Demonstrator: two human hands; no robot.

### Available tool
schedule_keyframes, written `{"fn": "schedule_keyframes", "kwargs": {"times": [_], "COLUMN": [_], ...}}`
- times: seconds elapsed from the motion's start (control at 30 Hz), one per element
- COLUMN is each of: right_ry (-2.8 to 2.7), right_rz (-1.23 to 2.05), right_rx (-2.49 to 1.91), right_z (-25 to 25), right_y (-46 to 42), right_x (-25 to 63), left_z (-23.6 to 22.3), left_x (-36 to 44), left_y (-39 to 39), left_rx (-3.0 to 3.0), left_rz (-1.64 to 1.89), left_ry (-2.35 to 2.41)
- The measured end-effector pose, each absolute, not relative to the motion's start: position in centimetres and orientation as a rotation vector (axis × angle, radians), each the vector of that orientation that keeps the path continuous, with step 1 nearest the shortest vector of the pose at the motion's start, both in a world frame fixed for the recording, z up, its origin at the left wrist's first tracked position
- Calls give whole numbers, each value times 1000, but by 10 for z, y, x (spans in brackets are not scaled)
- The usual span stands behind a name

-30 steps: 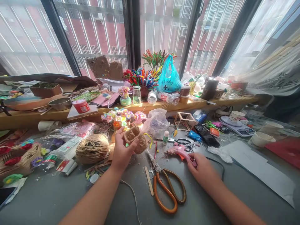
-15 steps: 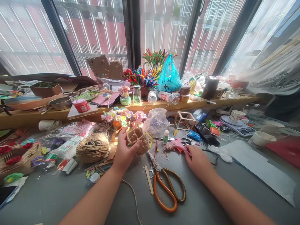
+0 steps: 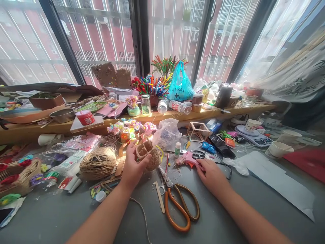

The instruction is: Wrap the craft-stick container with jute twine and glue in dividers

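My left hand (image 3: 132,166) is wrapped around a small basket of wound twine (image 3: 149,155), holding it just above the grey table with its mouth facing me. My right hand (image 3: 210,174) lies on the handle of a pink hot glue gun (image 3: 187,158), fingers closed around it, with the nozzle pointing left and low over the table. A black cord (image 3: 227,168) runs from the gun past my right hand. Large orange-handled scissors (image 3: 179,200) lie between my forearms, blades pointing toward the basket.
A ball of jute twine (image 3: 98,163) sits left of the basket. Behind it are pipe-cleaner flowers (image 3: 130,128), a plastic bag (image 3: 167,133), a small glue bottle (image 3: 177,149) and a wooden frame (image 3: 198,130). Paper cups (image 3: 279,149) and a scale (image 3: 252,135) stand at the right.
My right hand has moved the glue gun up and left, nearer the basket. My left hand has shifted the basket only slightly.
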State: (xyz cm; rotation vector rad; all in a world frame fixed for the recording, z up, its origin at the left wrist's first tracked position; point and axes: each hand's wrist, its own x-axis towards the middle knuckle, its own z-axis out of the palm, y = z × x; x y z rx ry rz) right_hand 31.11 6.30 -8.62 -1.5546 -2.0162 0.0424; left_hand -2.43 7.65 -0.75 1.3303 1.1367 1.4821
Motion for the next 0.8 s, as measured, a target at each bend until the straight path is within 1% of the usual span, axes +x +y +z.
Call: {"fn": "schedule_keyframes", "kwargs": {"times": [0.53,0.8], "right_ry": [-2036,-1965], "right_rz": [66,1], "right_rx": [-1466,-1472], "right_z": [-87,-87], "right_y": [89,84], "right_x": [308,307], "left_z": [-14,-17], "left_x": [-22,-24], "left_y": [76,78], "left_rx": [1365,1430], "left_rz": [1447,1450], "left_ry": [1146,1191]}}
